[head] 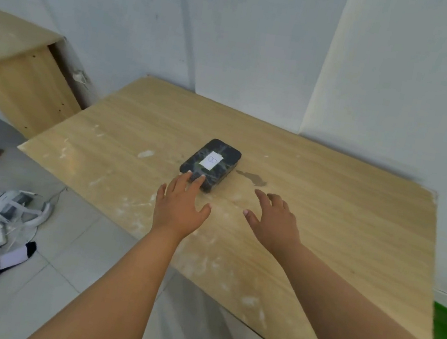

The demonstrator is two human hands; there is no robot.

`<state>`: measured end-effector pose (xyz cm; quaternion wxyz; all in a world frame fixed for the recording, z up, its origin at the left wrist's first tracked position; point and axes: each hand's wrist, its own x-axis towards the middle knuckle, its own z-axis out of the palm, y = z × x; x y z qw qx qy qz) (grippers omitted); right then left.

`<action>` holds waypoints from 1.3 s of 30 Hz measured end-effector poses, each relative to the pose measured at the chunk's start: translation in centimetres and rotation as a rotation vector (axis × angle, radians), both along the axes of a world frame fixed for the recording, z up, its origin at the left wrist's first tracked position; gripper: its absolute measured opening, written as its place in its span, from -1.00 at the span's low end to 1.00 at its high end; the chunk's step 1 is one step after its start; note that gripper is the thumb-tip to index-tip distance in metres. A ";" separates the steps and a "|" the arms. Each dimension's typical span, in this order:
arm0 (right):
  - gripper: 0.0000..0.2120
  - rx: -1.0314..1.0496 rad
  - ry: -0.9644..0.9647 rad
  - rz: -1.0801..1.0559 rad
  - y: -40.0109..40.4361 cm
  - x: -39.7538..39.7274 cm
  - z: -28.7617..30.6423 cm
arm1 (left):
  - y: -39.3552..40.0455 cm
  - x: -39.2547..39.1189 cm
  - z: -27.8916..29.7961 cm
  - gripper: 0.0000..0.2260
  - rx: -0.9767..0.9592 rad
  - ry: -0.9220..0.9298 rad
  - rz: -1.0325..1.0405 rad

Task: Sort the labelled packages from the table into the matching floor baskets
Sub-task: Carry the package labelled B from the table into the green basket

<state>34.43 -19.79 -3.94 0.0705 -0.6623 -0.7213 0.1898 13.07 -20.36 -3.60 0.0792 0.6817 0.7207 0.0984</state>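
The package (210,165) lies on the table (327,216), just beyond both hands.

**One view, from my head**

The camera sits on my head, looking forward and down over my outstretched arms at the table (327,216), close in. Its wide lens also takes in the wall (252,41) behind and the floor (70,247) to my left.

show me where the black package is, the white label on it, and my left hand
black package (196,162): head view, on the dark wrapped top, left of the label.
white label (211,161): head view, middle of the paper slip.
left hand (180,206): head view, back of the hand.
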 end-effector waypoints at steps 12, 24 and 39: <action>-0.57 -0.222 0.472 -0.488 13.9 -10.1 -5.6 | 15.5 -8.0 -4.3 -0.41 -0.098 -0.115 -0.136; -0.53 -0.168 0.520 -0.955 15.8 -15.9 -7.6 | 18.7 -8.8 -5.1 -0.57 -0.285 -0.470 -0.239; -0.63 -0.077 0.305 -0.337 17.2 -12.7 5.8 | 22.8 -11.3 2.2 -0.71 -0.311 -0.924 -0.267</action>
